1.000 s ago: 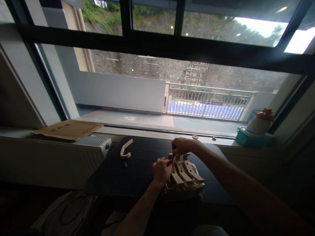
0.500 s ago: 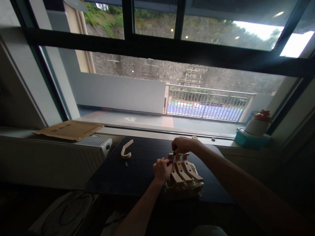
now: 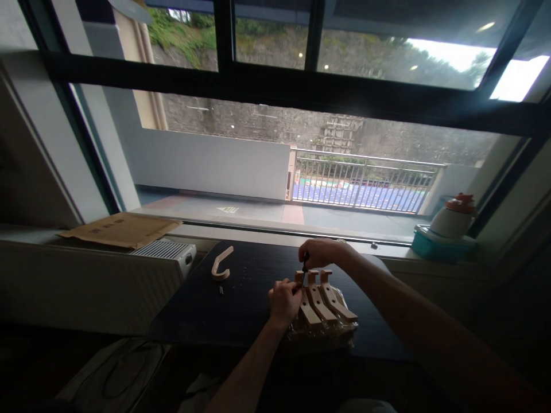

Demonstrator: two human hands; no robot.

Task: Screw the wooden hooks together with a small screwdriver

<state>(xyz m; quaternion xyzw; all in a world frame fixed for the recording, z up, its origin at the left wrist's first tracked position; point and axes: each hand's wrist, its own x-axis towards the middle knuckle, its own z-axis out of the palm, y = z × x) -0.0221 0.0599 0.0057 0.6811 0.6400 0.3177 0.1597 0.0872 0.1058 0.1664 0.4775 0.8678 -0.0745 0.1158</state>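
Note:
My right hand point(image 3: 319, 253) is closed around the dark handle of a screwdriver point(image 3: 305, 268), held upright with its tip down at the leftmost wooden hook. That wooden hook point(image 3: 310, 314) lies beside two more wooden hooks point(image 3: 323, 310) point(image 3: 338, 304), all with dark holes along them. Clear plastic wrapping point(image 3: 344, 328) is under and around them. My left hand point(image 3: 286, 299) presses against the left side of the leftmost hook, its fingers curled near the screwdriver's tip. A separate wooden hook point(image 3: 221, 265) lies on the left of the table, with small screws point(image 3: 221, 290) just below it.
The dark table point(image 3: 193, 310) stands against a window sill. A radiator point(image 3: 107, 281) with a brown paper envelope point(image 3: 124, 228) on top is at the left. On the sill at right, a white and orange bottle point(image 3: 453, 217) stands on a teal box point(image 3: 443, 244).
The screwdriver stands more upright than before, with my right hand turned slightly around its handle. My left hand stays at the leftmost hook; the view has shifted a little.

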